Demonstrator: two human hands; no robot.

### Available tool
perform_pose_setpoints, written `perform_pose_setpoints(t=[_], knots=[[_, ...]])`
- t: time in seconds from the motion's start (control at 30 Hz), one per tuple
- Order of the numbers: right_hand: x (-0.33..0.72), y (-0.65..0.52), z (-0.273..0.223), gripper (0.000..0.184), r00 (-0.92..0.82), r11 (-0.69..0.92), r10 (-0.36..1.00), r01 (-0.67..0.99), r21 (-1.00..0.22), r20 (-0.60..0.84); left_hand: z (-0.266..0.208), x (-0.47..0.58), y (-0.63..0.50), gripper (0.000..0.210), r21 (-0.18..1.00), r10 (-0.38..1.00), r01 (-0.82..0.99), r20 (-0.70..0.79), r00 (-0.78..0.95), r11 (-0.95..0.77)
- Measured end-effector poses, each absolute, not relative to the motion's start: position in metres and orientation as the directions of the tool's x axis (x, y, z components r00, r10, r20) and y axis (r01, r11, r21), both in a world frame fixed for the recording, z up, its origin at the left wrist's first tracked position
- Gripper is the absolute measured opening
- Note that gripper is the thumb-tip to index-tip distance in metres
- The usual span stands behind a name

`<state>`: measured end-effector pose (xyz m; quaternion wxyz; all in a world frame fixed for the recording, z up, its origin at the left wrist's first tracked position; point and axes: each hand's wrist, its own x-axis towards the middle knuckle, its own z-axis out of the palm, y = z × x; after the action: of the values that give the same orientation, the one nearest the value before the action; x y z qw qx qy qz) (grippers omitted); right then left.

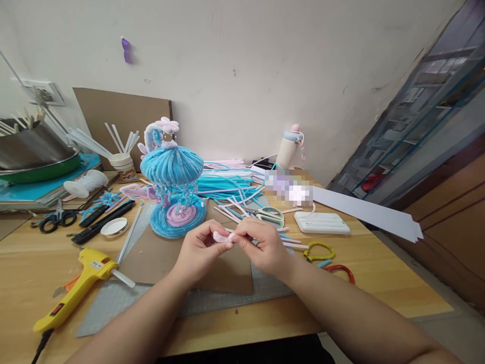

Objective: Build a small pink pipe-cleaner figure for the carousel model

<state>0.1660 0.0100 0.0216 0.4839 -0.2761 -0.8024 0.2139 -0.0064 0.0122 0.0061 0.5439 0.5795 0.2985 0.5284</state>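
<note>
A short piece of pale pink pipe cleaner (221,237) is pinched between my two hands, above a brown cardboard sheet (162,263). My left hand (200,253) grips its left part between thumb and fingers. At its right end, my right hand (263,245) also pinches it, with the fingertips of both hands almost touching. Just behind them stands a blue and pink pipe-cleaner jellyfish (172,167) on a round coiled base (157,225), with a pink flower (166,125) on top.
A yellow hot glue gun (79,288) lies at the left, near black-handled scissors (58,218). Blue pipe cleaners (227,188) are heaped behind. A white power bank (322,223), green-handled scissors (271,216) and red-handled pliers (343,270) lie right. A bottle (289,149) stands by the wall.
</note>
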Motion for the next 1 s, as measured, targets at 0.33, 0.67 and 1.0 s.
perform_pose_setpoints(t=[0.33,0.67,1.0], knots=[[0.163,0.015,0.02,0.012,-0.401,0.716,0.692,0.274,-0.642,0.601,0.008,-0.007,0.012,0.018,0.975,0.954,-0.153,0.195,0.226,-0.163],[0.165,0.016,0.016,0.011,-0.374,0.7,0.706,0.493,-0.516,0.601,0.007,-0.007,0.016,0.018,0.987,0.977,-0.062,0.157,0.147,-0.149],[0.17,0.003,0.031,0.019,-0.448,0.735,0.624,0.615,-0.286,0.64,0.009,-0.007,0.02,0.02,0.982,0.992,-0.176,0.089,0.092,-0.072]])
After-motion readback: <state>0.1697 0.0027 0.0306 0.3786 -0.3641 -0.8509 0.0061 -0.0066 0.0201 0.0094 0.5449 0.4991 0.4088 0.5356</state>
